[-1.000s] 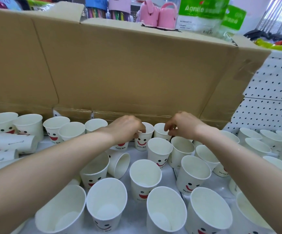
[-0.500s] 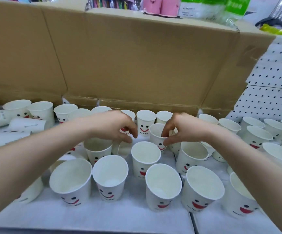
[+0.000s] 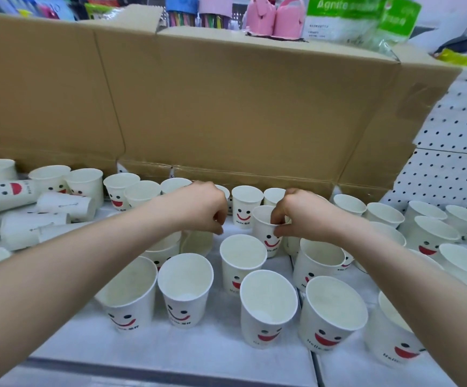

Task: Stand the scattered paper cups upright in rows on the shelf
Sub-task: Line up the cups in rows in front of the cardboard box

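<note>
Many white paper cups with smiley faces stand on the white shelf (image 3: 198, 353). My right hand (image 3: 299, 216) pinches the rim of an upright cup (image 3: 265, 238) in the middle, just in front of the back row. My left hand (image 3: 201, 208) has curled fingers on the top edge of a tilted cup (image 3: 196, 244) that lies partly hidden under it. Several cups lie on their sides at the far left, among them a face-up cup (image 3: 11, 191) and a plain-sided cup (image 3: 64, 205). Upright cups fill the front, such as one near cup (image 3: 184, 291).
A large cardboard box (image 3: 226, 107) stands right behind the cups as a wall. A white pegboard (image 3: 450, 169) closes the right side. More upright cups (image 3: 433, 236) crowd the right. Pink and green packaged goods (image 3: 346, 15) sit above the box.
Both hands have drawn back from the back row toward me. The right hand has taken a cup by its rim, and the left hand has come down onto the tilted cup.
</note>
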A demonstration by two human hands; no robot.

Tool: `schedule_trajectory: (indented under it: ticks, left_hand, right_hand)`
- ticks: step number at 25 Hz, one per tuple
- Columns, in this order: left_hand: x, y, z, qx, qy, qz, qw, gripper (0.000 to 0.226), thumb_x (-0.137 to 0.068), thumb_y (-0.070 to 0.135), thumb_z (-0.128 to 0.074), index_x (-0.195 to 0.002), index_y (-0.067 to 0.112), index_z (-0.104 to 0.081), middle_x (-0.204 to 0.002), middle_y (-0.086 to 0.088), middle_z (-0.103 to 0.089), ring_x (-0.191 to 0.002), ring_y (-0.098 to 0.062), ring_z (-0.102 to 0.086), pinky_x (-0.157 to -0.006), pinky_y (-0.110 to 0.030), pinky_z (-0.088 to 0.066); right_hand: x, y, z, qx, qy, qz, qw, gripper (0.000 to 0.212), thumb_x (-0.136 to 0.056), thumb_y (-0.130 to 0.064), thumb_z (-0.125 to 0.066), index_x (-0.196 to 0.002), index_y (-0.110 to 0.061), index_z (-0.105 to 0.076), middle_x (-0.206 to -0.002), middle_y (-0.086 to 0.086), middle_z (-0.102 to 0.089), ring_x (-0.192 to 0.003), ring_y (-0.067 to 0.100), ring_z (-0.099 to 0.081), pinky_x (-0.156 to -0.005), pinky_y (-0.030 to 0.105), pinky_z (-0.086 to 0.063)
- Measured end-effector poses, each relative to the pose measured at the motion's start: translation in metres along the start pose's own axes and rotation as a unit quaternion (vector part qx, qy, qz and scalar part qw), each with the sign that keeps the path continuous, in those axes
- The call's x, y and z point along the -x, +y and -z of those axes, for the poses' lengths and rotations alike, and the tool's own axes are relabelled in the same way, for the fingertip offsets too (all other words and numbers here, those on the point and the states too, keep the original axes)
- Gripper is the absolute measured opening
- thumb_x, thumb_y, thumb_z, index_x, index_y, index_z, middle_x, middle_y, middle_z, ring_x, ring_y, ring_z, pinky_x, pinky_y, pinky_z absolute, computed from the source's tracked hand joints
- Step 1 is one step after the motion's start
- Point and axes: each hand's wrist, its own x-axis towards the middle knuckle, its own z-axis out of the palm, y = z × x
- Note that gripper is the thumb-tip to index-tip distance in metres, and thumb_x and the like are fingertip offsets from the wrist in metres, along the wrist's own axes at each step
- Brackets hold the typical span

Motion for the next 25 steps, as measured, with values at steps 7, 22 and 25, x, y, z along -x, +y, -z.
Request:
schedule_trajectory:
  ticks: [7,22,25]
  left_hand:
    - [-0.001,0.009,-0.003,-0.047,0.044,0.046,0.997,0.028,-0.083,0.008,-0.054,-0.1,0.025,-0.069,-0.102,-0.003,-0.065,-0.091,-0.026,-0.06,-0.065,-0.026,-0.04]
    - [0.022,-0.021,0.002,0.143,0.043,-0.005,0.989,0.044,-0.078,0.005,-0.054,-0.105,0.037,-0.068,-0.106,0.018,-0.063,-0.088,-0.005,-0.053,-0.071,-0.014,-0.04]
    - [0.031,-0.02,0.005,0.162,-0.032,-0.043,0.985,0.03,-0.084,0.015,-0.061,-0.104,0.035,-0.07,-0.1,0.022,-0.068,-0.085,-0.002,-0.057,-0.07,-0.007,-0.039]
  right_hand:
    - [-0.003,0.003,-0.005,-0.008,0.016,0.002,1.0,0.012,-0.081,-0.031,-0.069,-0.088,-0.022,-0.072,-0.092,0.003,-0.061,-0.09,0.021,-0.054,-0.075,0.039,-0.051]
    - [-0.006,0.001,0.003,-0.014,0.013,0.038,0.999,0.01,-0.081,-0.03,-0.071,-0.091,-0.03,-0.073,-0.086,-0.013,-0.068,-0.092,0.013,-0.052,-0.078,0.037,-0.05]
    - [-0.007,0.002,0.001,-0.012,0.008,0.028,1.0,0.009,-0.081,-0.029,-0.072,-0.09,-0.028,-0.075,-0.085,-0.01,-0.067,-0.092,0.014,-0.054,-0.077,0.036,-0.05]
